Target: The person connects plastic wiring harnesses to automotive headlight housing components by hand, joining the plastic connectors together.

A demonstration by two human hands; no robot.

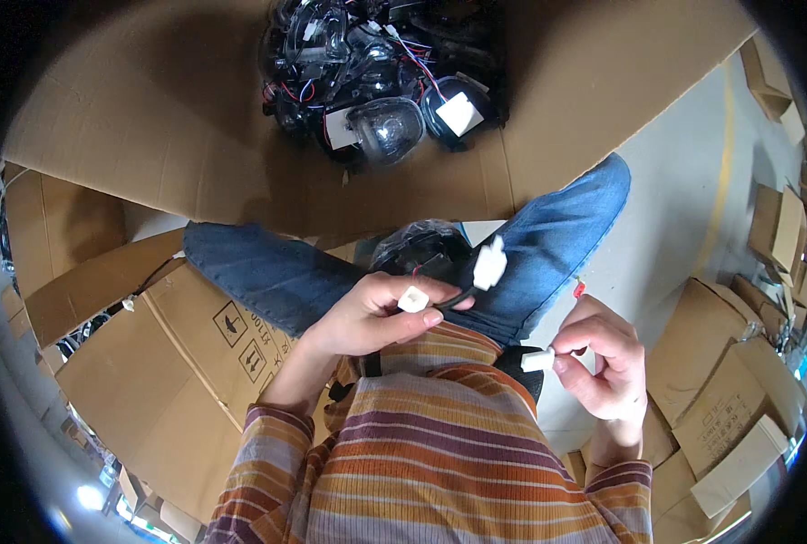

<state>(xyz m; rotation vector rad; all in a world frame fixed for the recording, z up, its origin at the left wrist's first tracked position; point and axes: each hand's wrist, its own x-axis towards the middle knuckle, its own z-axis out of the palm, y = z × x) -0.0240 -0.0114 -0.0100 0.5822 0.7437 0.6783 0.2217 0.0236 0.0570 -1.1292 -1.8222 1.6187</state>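
Note:
Above my lap, my left hand (pixel 376 313) is closed on a short black cable (pixel 458 299). A small white plug connector (pixel 413 299) shows at its thumb and fingers, and a larger white connector (pixel 489 263) sticks up beyond the fingertips. To the right, my right hand (pixel 603 358) pinches another white connector (pixel 537 361) between thumb and forefinger. The two hands are apart. A small red piece (pixel 579 289) shows just beyond the right hand's knuckles; whether it belongs to the held connector I cannot tell. Between my knees sits a dark part wrapped in clear plastic (pixel 421 243), partly hidden.
In front stands a large open cardboard box (pixel 168 136) with several black lamp units (pixel 385 127), their wires and white tags. Cardboard flaps (pixel 149 381) lie at the left. More cardboard boxes (pixel 720 381) stand at the right, beside a grey floor (pixel 684 181) with a yellow line.

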